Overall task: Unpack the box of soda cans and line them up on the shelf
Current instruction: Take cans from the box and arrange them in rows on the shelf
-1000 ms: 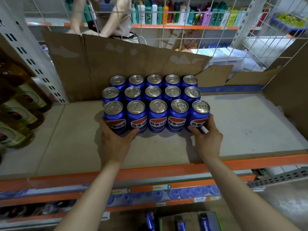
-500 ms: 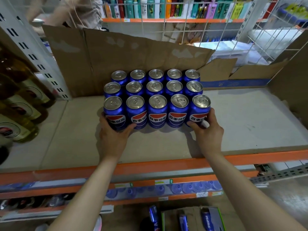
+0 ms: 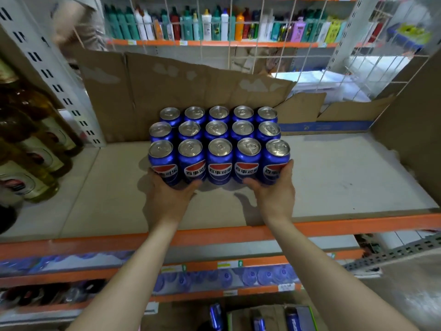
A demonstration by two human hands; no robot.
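Fifteen blue soda cans [image 3: 219, 149] stand upright in a block of three rows of five on the shelf [image 3: 334, 177], set toward its back and a little left of the middle, well apart from the orange front edge [image 3: 358, 224]. The left hand [image 3: 170, 195] is wrapped round the base of the front-left can, thumb reaching across toward the neighbouring can; the right hand [image 3: 274, 189] holds the front-right can in the same manner, fingers up its outer side and thumb under the front. Judgement: full cans are heavy for their size, rigid in the wall but prone to denting, and smooth enough to slip; the block has no wrap binding it, so pressure at the two corners alone may skew the rows or tip a can. Hold is best taken low on the body, with force applied level. A flattened cardboard sheet [image 3: 191, 89] stands just behind the back row and limits travel rearward. Glass bottles [image 3: 31, 149] occupy the left end of the shelf, well apart from the cans. More cardboard [image 3: 410, 120] lines the right end. The open box [image 3: 269, 318] with further cans sits below, near the floor. Another person [image 3: 78, 22] is partly visible behind the wire backing.
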